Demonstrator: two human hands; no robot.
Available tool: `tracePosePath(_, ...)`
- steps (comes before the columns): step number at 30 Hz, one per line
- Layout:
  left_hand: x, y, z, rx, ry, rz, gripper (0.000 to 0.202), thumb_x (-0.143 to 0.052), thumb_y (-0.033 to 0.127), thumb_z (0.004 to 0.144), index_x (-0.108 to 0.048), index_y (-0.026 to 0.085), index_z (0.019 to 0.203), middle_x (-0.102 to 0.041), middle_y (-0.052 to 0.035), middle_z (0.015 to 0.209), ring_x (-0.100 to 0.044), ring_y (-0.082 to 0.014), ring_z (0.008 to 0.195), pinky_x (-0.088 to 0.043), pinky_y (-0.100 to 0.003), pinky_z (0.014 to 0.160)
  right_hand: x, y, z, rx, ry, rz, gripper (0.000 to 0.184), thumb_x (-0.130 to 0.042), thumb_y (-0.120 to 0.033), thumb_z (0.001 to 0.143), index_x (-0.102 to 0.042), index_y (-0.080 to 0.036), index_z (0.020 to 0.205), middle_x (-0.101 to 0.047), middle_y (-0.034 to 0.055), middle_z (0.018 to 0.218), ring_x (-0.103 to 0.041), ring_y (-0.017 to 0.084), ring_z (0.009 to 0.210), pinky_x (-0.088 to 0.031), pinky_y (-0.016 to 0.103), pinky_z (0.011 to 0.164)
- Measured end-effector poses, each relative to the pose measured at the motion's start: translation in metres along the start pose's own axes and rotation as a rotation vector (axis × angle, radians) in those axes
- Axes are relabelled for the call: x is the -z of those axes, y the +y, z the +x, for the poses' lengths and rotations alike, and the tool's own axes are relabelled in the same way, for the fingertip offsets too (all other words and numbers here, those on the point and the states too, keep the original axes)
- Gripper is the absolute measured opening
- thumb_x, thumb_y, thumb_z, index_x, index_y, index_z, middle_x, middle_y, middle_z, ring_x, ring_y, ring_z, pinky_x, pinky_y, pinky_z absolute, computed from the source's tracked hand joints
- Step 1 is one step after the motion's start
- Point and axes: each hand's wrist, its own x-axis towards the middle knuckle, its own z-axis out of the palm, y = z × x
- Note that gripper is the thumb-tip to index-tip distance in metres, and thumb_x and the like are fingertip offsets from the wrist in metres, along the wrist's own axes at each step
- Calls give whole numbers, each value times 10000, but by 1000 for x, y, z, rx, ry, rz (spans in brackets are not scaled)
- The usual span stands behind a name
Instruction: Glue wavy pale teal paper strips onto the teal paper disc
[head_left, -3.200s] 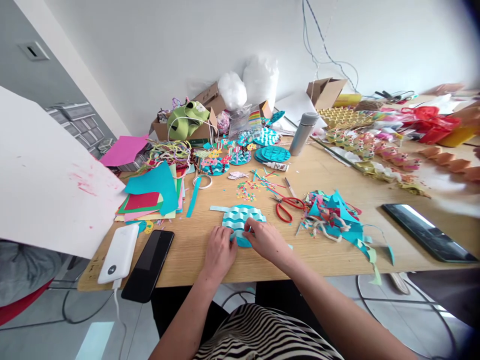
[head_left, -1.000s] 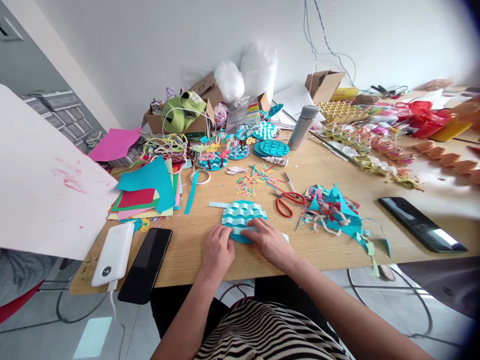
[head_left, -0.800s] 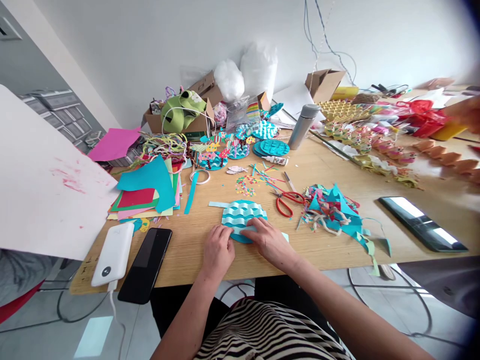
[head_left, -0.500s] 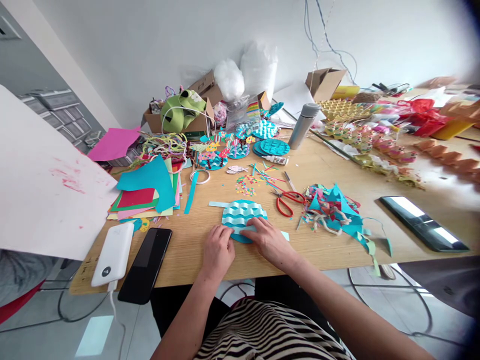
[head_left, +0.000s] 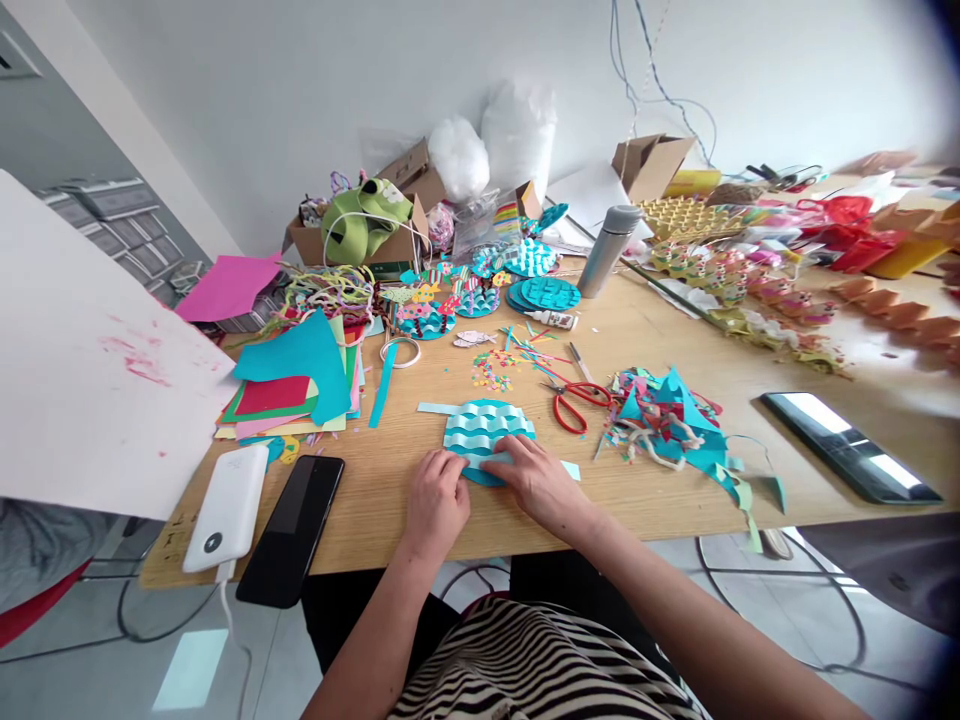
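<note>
A round blue paper disc (head_left: 489, 408) lies flat on the table in front of me, with wavy pale-blue paper strips (head_left: 486, 424) across it. At the disc's lower left edge, the curled fingers of my left hand (head_left: 437, 502) pinch the end of the lowest strip. My right hand (head_left: 538, 487) bends over the lower right of the disc, its fingertips pressing on that same strip and hiding part of it. One loose pale strip (head_left: 435, 408) pokes out at the upper left. Another pale piece (head_left: 572, 470) shows beyond my right hand.
Red-handled scissors (head_left: 574, 408) and a heap of paper scraps (head_left: 667, 420) lie to the right. A phone (head_left: 291, 530), a white power bank (head_left: 225, 508) and stacked coloured paper (head_left: 289, 380) are on the left. Behind stand a grey bottle (head_left: 609, 252) and more blue discs (head_left: 550, 293).
</note>
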Motion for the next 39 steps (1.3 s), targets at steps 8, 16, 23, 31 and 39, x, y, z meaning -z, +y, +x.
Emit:
tracePosePath(8,1,0,1,3,-3,-5,319,-465,-39,743,-617,195,897,-636,-51,887,-589,-209,902,-519,-367,819,0,0,0,6,7,-9,284,-523,-86,880,-693,-258,1030,-565,75,1074,-518,201,923,-404,303,786)
tracePosePath(16,0,0,1,-1,1,-5,320,-462,-47,731,-612,187,889,-638,-58,885,-586,-213,899,-520,-372,813,0,0,1,21,11,-19,264,-542,-102,879,-686,-254,1040,-562,77,1062,-515,204,921,-398,307,778)
tracePosePath(23,0,0,0,4,-4,4,330,-465,-42,728,-613,200,897,-635,-49,888,-591,-213,905,-521,-369,819,3,-3,3,26,-14,-42,210,-545,-113,879,-689,-231,978,-564,80,1034,-503,203,899,-397,309,763)
tracePosePath(31,-1,0,-1,10,-8,9,353,-466,-46,726,-603,187,952,-638,-63,904,-588,-225,909,-521,-381,822,11,-7,7,35,-83,-69,223,-520,-113,882,-687,-218,986,-566,96,999,-502,218,931,-415,314,760)
tracePosePath(39,4,10,-6,19,-93,71,512,-469,-21,742,-543,207,1195,-549,-103,1127,-560,-242,1038,-500,-411,899,13,-7,9,9,-115,-36,233,-520,-124,886,-700,-226,995,-570,100,1011,-506,222,943,-418,318,765)
